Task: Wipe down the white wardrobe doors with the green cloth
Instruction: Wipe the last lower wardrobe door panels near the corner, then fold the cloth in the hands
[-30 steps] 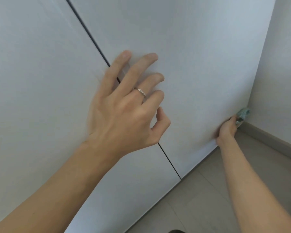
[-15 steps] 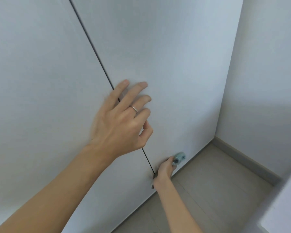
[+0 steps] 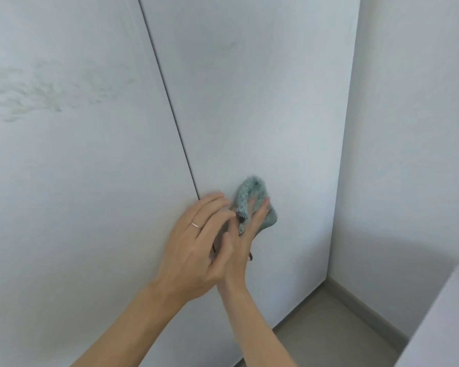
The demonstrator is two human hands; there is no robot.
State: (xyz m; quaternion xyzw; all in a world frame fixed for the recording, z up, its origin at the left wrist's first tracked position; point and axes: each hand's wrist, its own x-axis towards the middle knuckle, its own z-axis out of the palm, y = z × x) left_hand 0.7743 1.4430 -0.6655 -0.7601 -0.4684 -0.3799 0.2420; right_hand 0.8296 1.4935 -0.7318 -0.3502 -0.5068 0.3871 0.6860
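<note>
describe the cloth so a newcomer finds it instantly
Start at the dark seam between the two white doors and follow it down to the hands. The cloth lies under the right hand, against the right door: the only green, knitted thing here.

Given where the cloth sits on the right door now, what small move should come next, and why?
Probably sweep the green cloth upward along the right door: the right hand presses it low on the panel, with much door above it. The left hand overlaps it.
</note>
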